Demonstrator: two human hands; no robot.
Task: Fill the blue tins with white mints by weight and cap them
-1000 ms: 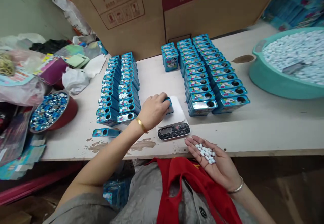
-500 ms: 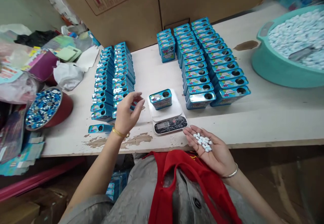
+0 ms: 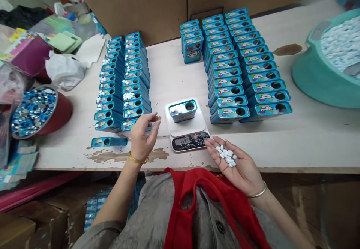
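A blue tin [image 3: 182, 111] with a round hole in its top stands upright on a white kitchen scale [image 3: 187, 132]. A few small white candies lie on its lid, and digits show on the scale's display. Just left of the scale hovers my left hand [image 3: 144, 136], empty, its fingers curved and apart from the thumb. My right hand [image 3: 239, 166] is palm up by the scale's lower right corner, cupping a small heap of white candies [image 3: 227, 155]. Beyond my left hand stand two rows of blue tins [image 3: 132, 95], several with candies on their lids.
More blue tins [image 3: 229, 101] stand in rows right of the scale. A turquoise tub [image 3: 317, 76] of white candies is at the far right. At left are a red bucket [image 3: 60, 114] of shiny caps, a lone tin [image 3: 109, 141] and plastic bags [image 3: 64, 71]. Cardboard boxes [image 3: 157, 9] stand behind.
The scale's display has gone from zero to a higher figure. The view has shifted slightly. Both hands stay nearly in place, the candies still in my right palm.
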